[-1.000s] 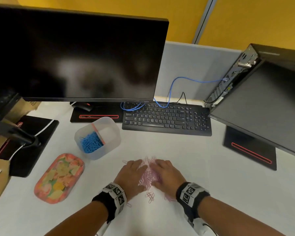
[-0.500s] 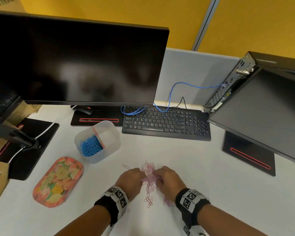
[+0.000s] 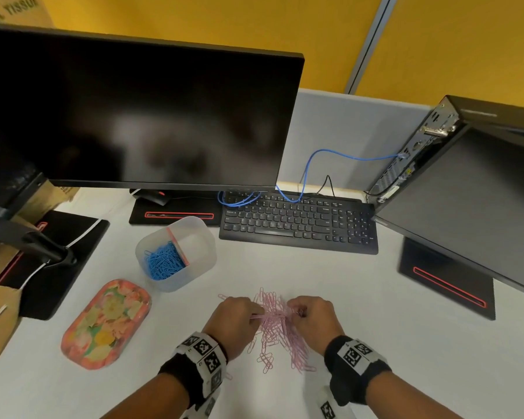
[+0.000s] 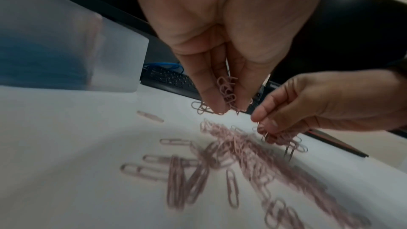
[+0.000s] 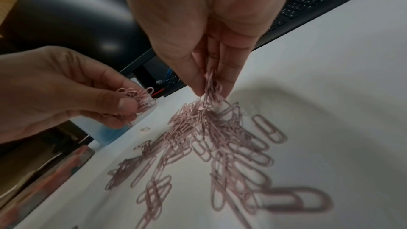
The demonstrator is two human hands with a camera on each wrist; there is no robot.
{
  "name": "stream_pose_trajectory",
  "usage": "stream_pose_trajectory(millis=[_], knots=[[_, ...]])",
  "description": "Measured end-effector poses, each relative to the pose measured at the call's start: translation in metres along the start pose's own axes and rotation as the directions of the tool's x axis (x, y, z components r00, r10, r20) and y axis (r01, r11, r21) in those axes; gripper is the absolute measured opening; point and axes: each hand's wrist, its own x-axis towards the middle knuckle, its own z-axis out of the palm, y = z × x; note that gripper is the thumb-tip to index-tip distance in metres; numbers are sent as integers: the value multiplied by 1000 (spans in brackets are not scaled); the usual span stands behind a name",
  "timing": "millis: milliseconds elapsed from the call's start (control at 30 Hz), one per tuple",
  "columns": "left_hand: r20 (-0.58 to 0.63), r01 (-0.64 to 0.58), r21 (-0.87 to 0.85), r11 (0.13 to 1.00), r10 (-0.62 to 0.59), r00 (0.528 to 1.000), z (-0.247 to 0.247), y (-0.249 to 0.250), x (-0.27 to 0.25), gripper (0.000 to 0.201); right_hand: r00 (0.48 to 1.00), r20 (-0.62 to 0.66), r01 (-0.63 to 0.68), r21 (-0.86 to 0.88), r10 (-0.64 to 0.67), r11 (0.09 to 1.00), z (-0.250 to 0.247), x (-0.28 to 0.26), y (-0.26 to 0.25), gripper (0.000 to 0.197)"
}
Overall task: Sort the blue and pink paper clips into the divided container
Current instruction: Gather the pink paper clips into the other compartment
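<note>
Pink pile: the pink paper clips [image 3: 277,328] lie loose on the white desk [image 3: 375,313] at the near edge, between the two wrists; a few strays sit nearer still.
Left hand [image 3: 235,320]: grip closed on a small bunch of pink paper clips, pinched between thumb and fingertips [image 4: 214,100], raised just above the pile.
Right hand [image 3: 313,320]: grip likewise pinched on a bunch of pink clips, some trailing down into the pile.
Tray: a floral tray [image 3: 106,323] lies to the left of the hands, apart from the pile.
Divided container [image 3: 201,255]: stands farther off and to the left of both grips. Its left compartment holds the blue paper clips [image 3: 164,263]; its right compartment, beyond the pink divider [image 3: 177,247], appears empty.
Deciding relation: the target compartment lies far-left of the pile, so the left hand is the nearer one; the right hand would have to cross over the pile.
Judged step: carry the pinched bunches to the right compartment.
Risk: dangling clips may drop short of the rim.
Far: a keyboard [image 3: 297,222] and monitor [image 3: 139,113] lie behind.
</note>
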Motion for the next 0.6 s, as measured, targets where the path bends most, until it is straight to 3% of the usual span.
stream_pose_trajectory(millis=[133,267,400,533,600], knots=[[-118,-7,-80,997,-2,993,-29,4,0,17,1000,-14,-5,49,6,999,-4,1,-1,23],[-224,90,-171,981,-128,966,-75,0,7,28,999,-34,17,91,-14,996,-8,1,-7,24],[-345,185,-192,964,-243,906,-117,-14,26,21,999,-37,39,145,-34,989,-13,2,-19,23],[-309,299,-14,954,-289,906,-125,-41,48,21,998,-45,60,202,-52,977,-15,6,-33,21],[-293,316,-30,948,-311,904,-121,-53,54,19,997,-56,70,219,-59,973,-14,9,-40,20]])
